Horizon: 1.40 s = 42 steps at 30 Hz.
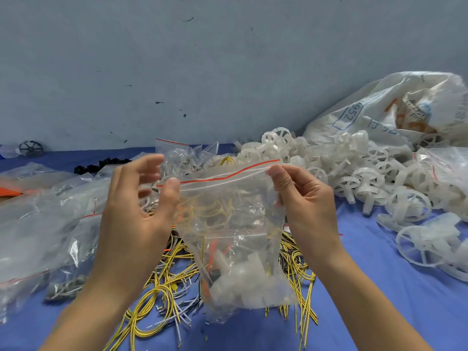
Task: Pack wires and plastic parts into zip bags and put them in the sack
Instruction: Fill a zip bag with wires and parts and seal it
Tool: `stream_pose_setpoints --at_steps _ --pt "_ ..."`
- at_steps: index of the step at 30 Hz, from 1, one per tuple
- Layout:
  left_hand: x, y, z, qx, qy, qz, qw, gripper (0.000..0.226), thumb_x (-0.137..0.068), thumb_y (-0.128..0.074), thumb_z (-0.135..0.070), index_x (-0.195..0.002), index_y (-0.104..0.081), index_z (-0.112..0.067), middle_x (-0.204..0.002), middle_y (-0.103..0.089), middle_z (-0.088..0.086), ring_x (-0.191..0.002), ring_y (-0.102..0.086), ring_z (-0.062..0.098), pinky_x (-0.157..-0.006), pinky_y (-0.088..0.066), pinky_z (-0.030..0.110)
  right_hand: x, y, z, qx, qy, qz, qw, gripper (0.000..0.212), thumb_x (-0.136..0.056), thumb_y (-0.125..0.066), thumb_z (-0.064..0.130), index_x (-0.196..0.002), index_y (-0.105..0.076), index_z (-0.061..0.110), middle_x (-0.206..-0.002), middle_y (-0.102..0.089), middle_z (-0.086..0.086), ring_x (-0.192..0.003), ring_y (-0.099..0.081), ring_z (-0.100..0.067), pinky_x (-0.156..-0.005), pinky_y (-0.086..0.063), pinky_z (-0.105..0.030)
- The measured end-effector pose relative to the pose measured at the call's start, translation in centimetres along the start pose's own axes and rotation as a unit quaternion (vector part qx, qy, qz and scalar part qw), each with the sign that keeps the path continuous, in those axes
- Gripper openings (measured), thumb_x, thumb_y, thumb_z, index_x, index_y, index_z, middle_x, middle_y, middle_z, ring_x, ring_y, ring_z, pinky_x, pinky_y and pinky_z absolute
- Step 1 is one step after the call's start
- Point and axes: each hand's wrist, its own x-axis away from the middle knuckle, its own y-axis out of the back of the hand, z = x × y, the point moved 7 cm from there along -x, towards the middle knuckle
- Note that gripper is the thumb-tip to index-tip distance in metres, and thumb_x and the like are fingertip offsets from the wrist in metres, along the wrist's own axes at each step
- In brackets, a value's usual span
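Note:
I hold a clear zip bag (235, 224) with a red seal line up over the table. White plastic parts, a small inner bag and orange and yellow wires lie in its bottom. My left hand (136, 209) pinches the seal's left end between thumb and fingers. My right hand (301, 196) pinches the seal's right end. Under the bag lies a heap of yellow wires (162, 292). The white woven sack (385, 110) lies open at the back right.
A pile of white plastic wheel parts (354, 173) spreads across the right side of the blue table (379, 287). Filled and empty clear bags (43, 224) cover the left side. Black parts (101, 164) and an orange wire bundle (10, 191) sit at the far left.

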Motion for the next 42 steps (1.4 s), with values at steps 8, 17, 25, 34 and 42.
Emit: stream_pose_setpoints --at_steps 8,17,25,34,42 --pt "-0.8 -3.8 -4.8 -0.13 -0.146 0.158 0.968 0.039 -0.092 -0.052 -0.049 -0.123 -0.06 -0.028 -0.118 -0.056 -0.021 -0.114 -0.051 0.0 -0.098 -0.041 0.023 0.5 -2.4 1.2 0.077 0.067 0.033 0.994 0.019 -0.091 -0.061 0.04 -0.085 -0.069 0.024 -0.064 -0.054 0.02 -0.057 -0.045 -0.004 -0.058 -0.035 -0.017" --pt "-2.0 -5.8 -4.8 -0.103 -0.173 0.168 0.965 0.014 -0.094 -0.062 -0.031 -0.101 -0.071 -0.022 -0.09 -0.068 -0.02 -0.086 -0.064 -0.004 -0.077 -0.043 0.003 0.5 -1.6 0.6 0.1 0.069 0.02 0.992 0.027 -0.094 -0.055 0.047 -0.078 -0.062 0.027 -0.062 -0.049 0.015 -0.056 -0.041 -0.007 -0.055 -0.033 -0.022" --pt "-1.9 -5.3 -4.3 -0.09 -0.127 0.161 0.975 0.02 -0.096 -0.05 -0.04 -0.09 -0.066 -0.028 -0.074 -0.066 -0.016 -0.07 -0.064 0.008 -0.062 -0.045 0.029 0.8 -3.0 0.8 0.018 0.042 0.086 0.995 0.015 -0.09 -0.063 0.034 -0.085 -0.07 0.022 -0.071 -0.062 0.009 -0.06 -0.054 -0.007 -0.059 -0.042 -0.012" --pt "-1.7 -5.7 -4.5 -0.072 -0.108 0.191 0.973 0.018 -0.098 -0.054 -0.037 -0.094 -0.067 -0.027 -0.074 -0.067 -0.016 -0.072 -0.065 0.006 -0.066 -0.049 0.03 0.9 -3.0 0.6 -0.032 0.004 0.08 0.996 0.016 -0.089 -0.065 0.035 -0.082 -0.074 0.024 -0.067 -0.061 0.011 -0.06 -0.052 -0.005 -0.058 -0.043 -0.011" --pt "-1.4 -5.8 -5.6 -0.148 -0.146 0.208 0.956 0.035 -0.094 -0.044 -0.053 -0.099 -0.067 -0.027 -0.085 -0.069 -0.01 -0.079 -0.066 0.014 -0.067 -0.052 0.039 1.0 -3.0 0.9 -0.03 0.014 0.091 0.995 0.018 -0.09 -0.063 0.034 -0.076 -0.069 0.025 -0.067 -0.059 0.01 -0.059 -0.051 -0.007 -0.057 -0.043 -0.013"
